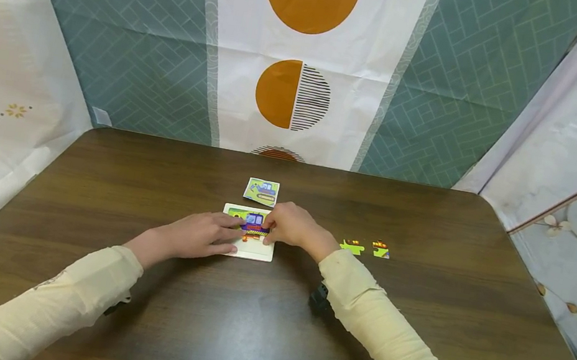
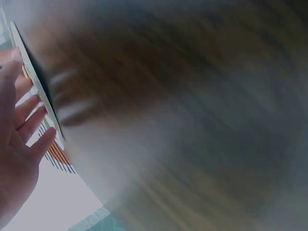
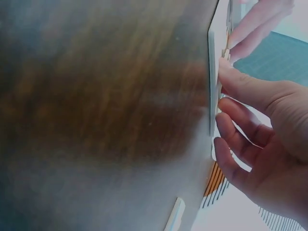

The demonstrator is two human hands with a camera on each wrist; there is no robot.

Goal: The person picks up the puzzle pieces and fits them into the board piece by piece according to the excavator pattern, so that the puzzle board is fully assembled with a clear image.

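A white-framed jigsaw puzzle board (image 1: 252,254) lies on the table, partly filled with pieces that form a purple vehicle on green; its lower part shows bare white. My left hand (image 1: 204,234) rests over the board's left side with fingers extended, and in the left wrist view the fingers (image 2: 30,118) spread along its edge. At the board's right side, my right hand (image 1: 292,226) pinches a puzzle piece (image 3: 220,91) between thumb and fingers, low against the board. The fingers hide most of that piece.
Two loose green puzzle pieces, one (image 1: 351,247) and another (image 1: 381,249), lie right of the right hand. Behind the board sits a picture card (image 1: 262,191) with a blue and purple excavator. The brown wooden table (image 1: 130,319) ends at a patterned cloth backdrop.
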